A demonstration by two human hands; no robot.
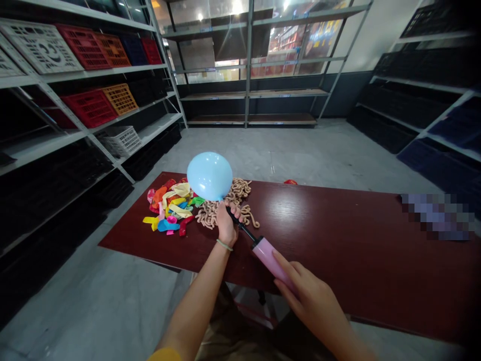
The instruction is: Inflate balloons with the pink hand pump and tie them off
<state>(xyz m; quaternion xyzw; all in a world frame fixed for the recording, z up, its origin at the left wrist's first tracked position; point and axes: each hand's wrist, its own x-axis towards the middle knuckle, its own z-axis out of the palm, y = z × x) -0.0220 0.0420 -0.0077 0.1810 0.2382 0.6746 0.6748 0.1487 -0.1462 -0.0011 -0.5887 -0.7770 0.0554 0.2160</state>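
A light blue inflated balloon (209,175) sits on the black nozzle of a pink hand pump (267,255) above the dark red table (338,235). My left hand (227,223) is closed around the balloon's neck at the nozzle tip. My right hand (313,298) grips the pink pump body near its rear end, fingers wrapped round it. Behind the left hand lies a pile of tan rubber bands or strings (236,198). A heap of flat coloured balloons (171,208) lies to the left of it.
A small red item (290,182) lies at the table's far edge. Metal shelving with red, orange and white crates (90,47) lines the left wall. More shelves stand at the back (250,93) and at the right. The floor is grey concrete.
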